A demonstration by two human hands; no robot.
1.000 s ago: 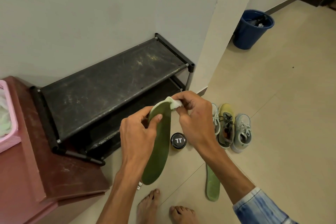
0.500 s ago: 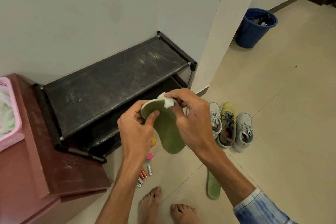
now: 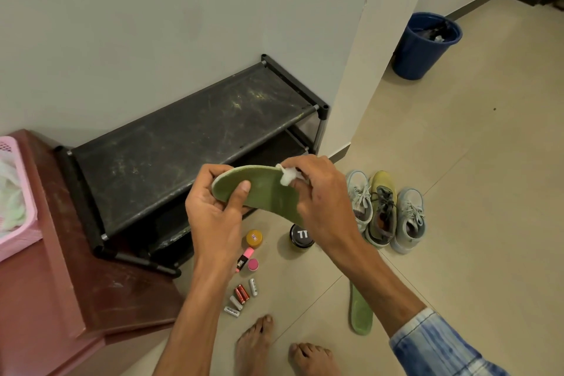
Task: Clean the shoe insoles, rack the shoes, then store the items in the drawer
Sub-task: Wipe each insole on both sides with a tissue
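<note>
My left hand [image 3: 215, 210] grips one end of a green insole [image 3: 265, 192], thumb on its top face. My right hand [image 3: 320, 195] pinches a small white cotton wad [image 3: 287, 175] against the insole's upper edge and hides its other end. A second green insole [image 3: 360, 311] lies on the floor by my feet. Three shoes [image 3: 383, 210] stand side by side on the floor at the right. The black two-tier shoe rack [image 3: 183, 146] stands against the wall behind my hands.
On the floor lie a yellow-lidded jar [image 3: 254, 237], a black jar [image 3: 300, 236], pink items [image 3: 245, 259] and several batteries [image 3: 241, 296]. A reddish cabinet [image 3: 45, 284] with a pink basket [image 3: 15, 198] is at left. A blue bin [image 3: 425, 44] stands far right.
The insole has swung from hanging nearly upright to lying almost level between my hands. The cotton wad stays on the insole's edge. Small items on the floor below have come into view.
</note>
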